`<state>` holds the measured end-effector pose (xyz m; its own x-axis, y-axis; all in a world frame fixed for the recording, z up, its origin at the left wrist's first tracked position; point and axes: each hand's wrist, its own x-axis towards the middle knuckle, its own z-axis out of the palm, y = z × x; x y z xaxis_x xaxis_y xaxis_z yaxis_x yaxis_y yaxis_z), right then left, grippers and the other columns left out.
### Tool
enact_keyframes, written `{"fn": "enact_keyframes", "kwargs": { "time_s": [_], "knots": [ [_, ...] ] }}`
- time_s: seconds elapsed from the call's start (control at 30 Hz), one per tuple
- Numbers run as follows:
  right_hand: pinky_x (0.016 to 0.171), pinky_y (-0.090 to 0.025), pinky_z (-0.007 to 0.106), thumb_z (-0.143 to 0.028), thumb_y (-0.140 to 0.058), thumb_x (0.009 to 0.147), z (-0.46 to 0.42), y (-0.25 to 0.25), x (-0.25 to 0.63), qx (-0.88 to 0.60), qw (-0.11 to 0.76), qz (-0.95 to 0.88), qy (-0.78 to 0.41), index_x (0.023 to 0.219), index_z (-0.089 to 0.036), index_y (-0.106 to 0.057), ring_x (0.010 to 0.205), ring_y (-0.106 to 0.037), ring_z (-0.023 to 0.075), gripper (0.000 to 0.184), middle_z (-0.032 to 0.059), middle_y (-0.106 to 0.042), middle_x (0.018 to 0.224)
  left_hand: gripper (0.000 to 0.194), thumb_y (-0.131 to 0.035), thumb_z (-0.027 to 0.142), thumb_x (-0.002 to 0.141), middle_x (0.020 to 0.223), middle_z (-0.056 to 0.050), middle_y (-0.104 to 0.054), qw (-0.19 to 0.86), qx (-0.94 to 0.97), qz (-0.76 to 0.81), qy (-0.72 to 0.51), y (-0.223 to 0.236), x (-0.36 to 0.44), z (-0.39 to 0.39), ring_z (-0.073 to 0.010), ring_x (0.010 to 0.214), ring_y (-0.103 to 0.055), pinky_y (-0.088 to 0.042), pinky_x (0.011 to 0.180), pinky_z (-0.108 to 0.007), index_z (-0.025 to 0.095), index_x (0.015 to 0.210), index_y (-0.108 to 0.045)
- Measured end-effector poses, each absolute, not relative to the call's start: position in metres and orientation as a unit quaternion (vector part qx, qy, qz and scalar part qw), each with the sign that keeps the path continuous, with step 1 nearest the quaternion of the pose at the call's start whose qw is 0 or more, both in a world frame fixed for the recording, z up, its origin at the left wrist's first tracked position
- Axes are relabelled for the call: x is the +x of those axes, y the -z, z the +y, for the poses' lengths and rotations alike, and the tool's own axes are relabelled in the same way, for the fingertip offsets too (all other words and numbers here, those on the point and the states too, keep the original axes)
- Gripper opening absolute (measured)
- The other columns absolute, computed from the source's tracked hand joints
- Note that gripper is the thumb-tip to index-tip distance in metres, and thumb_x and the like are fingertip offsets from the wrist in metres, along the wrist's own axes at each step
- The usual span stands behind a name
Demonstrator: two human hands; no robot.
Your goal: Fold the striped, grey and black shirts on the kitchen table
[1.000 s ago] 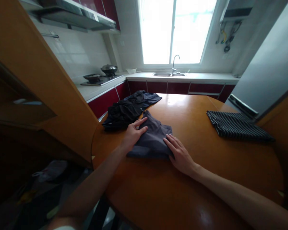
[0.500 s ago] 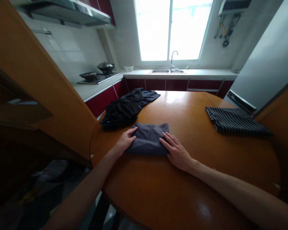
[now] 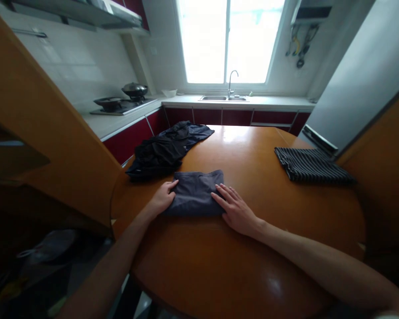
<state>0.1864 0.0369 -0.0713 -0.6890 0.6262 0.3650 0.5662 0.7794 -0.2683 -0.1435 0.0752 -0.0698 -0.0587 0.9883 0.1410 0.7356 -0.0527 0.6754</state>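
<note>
A dark grey-blue folded garment (image 3: 196, 195) lies flat on the wooden table in front of me, in a neat rectangle. At its left edge is my left hand (image 3: 162, 198), thumb and forefinger apart and touching the cloth; its other fingers are partly hidden. My right hand (image 3: 237, 210) rests on the right edge with its fingers stretched out over the fabric. Just beyond the garment, to the left, a loose heap of black and navy clothes (image 3: 166, 150) sits on the table. On the right side lies a folded black-and-white striped cloth (image 3: 314, 165).
The round-ended wooden table (image 3: 239, 252) stands between a wooden panel on the left and a fridge (image 3: 342, 75) on the right. Behind it run a counter with a sink (image 3: 216, 98) and a hob (image 3: 126, 107) with pans. Bags (image 3: 49, 246) lie on the floor at lower left.
The whole scene has shifted left in view as my head turned slightly right. Both hands stay at the same edges of the folded garment, which looks unchanged.
</note>
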Motion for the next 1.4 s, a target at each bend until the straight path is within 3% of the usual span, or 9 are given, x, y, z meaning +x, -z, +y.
{"fn": "enact_keyframes", "kwargs": {
  "time_s": [0.17,0.33,0.57,0.73,0.9,1.0,1.13,1.27,1.4],
  "knots": [
    [0.125,-0.022,0.053,-0.007,-0.055,0.076,0.037,0.068,0.186,-0.329,0.214,-0.918,-0.064,0.154,-0.017,-0.04,0.155,-0.016,0.0288,0.08,0.0136,-0.024,0.167,0.058,-0.048,0.028,0.076,0.117,-0.014,-0.069,0.106,0.697,0.655,-0.273,0.071,-0.143,0.074,-0.0297,0.112,-0.064,-0.049,0.105,-0.04,0.011,0.128,-0.07],
    [0.125,-0.02,0.053,-0.01,-0.055,0.08,0.038,0.066,0.186,-0.326,0.204,-0.921,-0.056,0.155,-0.017,-0.039,0.155,-0.013,0.0281,0.077,0.0137,-0.023,0.167,0.053,-0.046,0.03,0.08,0.113,-0.014,-0.066,0.074,0.697,0.668,-0.251,0.077,-0.144,0.076,-0.0297,0.109,-0.064,-0.051,0.102,-0.038,0.014,0.123,-0.072],
    [0.125,-0.021,0.051,-0.016,-0.055,0.088,0.037,0.065,0.186,-0.315,0.218,-0.921,-0.067,0.154,-0.016,-0.041,0.155,-0.015,0.0277,0.068,0.0145,-0.025,0.167,0.056,-0.04,0.026,0.087,0.135,-0.016,-0.056,0.025,0.717,0.683,-0.135,0.082,-0.15,0.068,-0.0339,0.121,-0.057,-0.045,0.107,-0.044,0.016,0.137,-0.064],
    [0.123,-0.026,0.053,-0.033,-0.041,0.104,0.042,0.064,0.191,-0.31,0.341,-0.877,-0.137,0.147,-0.025,-0.051,0.147,-0.038,0.0239,0.045,0.0092,-0.048,0.155,0.057,-0.039,0.025,0.092,0.154,-0.019,-0.042,-0.036,0.715,0.689,-0.114,0.06,-0.141,0.061,-0.0384,0.132,-0.05,-0.04,0.111,-0.048,0.013,0.145,-0.056],
    [0.12,-0.034,0.048,-0.041,-0.033,0.106,0.074,0.064,0.184,-0.338,0.45,-0.803,-0.197,0.138,-0.022,-0.062,0.142,-0.045,0.0237,0.047,0.0114,-0.056,0.147,0.057,-0.033,0.033,0.1,0.161,-0.017,-0.036,0.026,0.798,0.573,-0.184,0.038,-0.108,0.082,-0.029,0.147,-0.037,-0.028,0.121,-0.04,0.008,0.148,-0.049],
    [0.121,-0.031,0.049,-0.044,-0.039,0.104,0.098,0.065,0.161,-0.336,0.425,-0.813,-0.214,0.131,-0.021,-0.067,0.145,-0.041,0.0249,0.045,0.012,-0.055,0.148,0.058,-0.033,0.04,0.102,0.16,-0.017,-0.038,0.079,0.819,0.547,-0.154,0.045,-0.088,0.097,-0.0312,0.149,-0.032,-0.022,0.122,-0.049,0.011,0.15,-0.048],
    [0.121,-0.025,0.055,-0.042,-0.045,0.102,0.126,0.074,0.136,-0.345,0.331,-0.84,-0.256,0.122,-0.023,-0.073,0.145,-0.04,0.0275,0.04,0.0099,-0.059,0.145,0.058,-0.035,0.045,0.104,0.165,-0.012,-0.03,0.045,0.82,0.561,-0.107,0.066,-0.085,0.107,-0.0316,0.152,-0.025,-0.015,0.123,-0.054,0.02,0.156,-0.039],
    [0.12,-0.019,0.062,-0.039,-0.046,0.101,0.153,0.086,0.147,-0.384,0.283,-0.839,-0.261,0.114,-0.027,-0.076,0.139,-0.049,0.0288,0.035,0.0074,-0.065,0.137,0.058,-0.031,0.048,0.106,0.16,-0.012,-0.04,0.018,0.822,0.56,-0.1,0.073,-0.099,0.111,-0.0285,0.147,-0.035,-0.022,0.122,-0.048,0.021,0.157,-0.038],
    [0.118,-0.029,0.053,-0.031,-0.051,0.097,0.174,0.095,0.167,-0.401,0.299,-0.842,-0.204,0.117,-0.025,-0.075,0.133,-0.054,0.0274,0.032,0.0093,-0.066,0.136,0.056,-0.035,0.045,0.105,0.142,-0.014,-0.058,0.007,0.811,0.569,-0.135,0.071,-0.107,0.121,-0.0285,0.132,-0.051,-0.031,0.117,-0.047,0.017,0.152,-0.045]
  ]
}}
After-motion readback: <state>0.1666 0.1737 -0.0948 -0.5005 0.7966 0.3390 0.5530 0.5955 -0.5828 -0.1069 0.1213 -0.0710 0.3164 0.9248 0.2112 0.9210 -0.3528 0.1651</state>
